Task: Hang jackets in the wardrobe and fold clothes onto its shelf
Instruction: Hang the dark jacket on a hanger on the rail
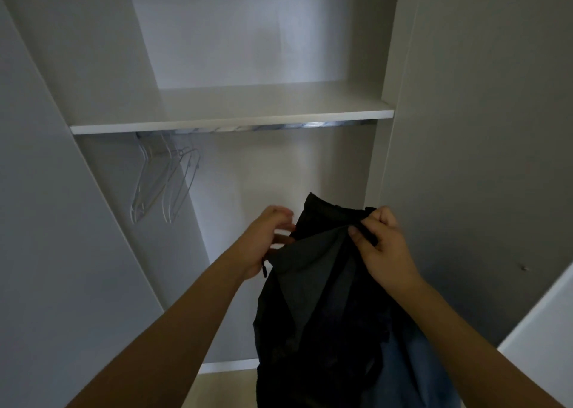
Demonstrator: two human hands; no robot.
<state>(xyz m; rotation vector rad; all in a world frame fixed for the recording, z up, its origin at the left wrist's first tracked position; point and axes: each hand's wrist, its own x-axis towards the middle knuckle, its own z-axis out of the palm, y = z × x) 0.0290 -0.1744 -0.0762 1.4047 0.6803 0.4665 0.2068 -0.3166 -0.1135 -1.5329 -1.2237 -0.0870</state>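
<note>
A black jacket hangs in front of me, held up at chest height before the open wardrobe. My right hand pinches its upper edge between thumb and fingers. My left hand is at the jacket's left edge, fingers curled around the fabric near a zipper pull. Some blue cloth shows beneath the jacket at the lower right. The white wardrobe shelf is above the hands, with a metal hanging rail just under it.
Several clear plastic hangers hang at the rail's left end. The wardrobe's side panels stand left and right, with a door open on the right. The wardrobe floor edge is below.
</note>
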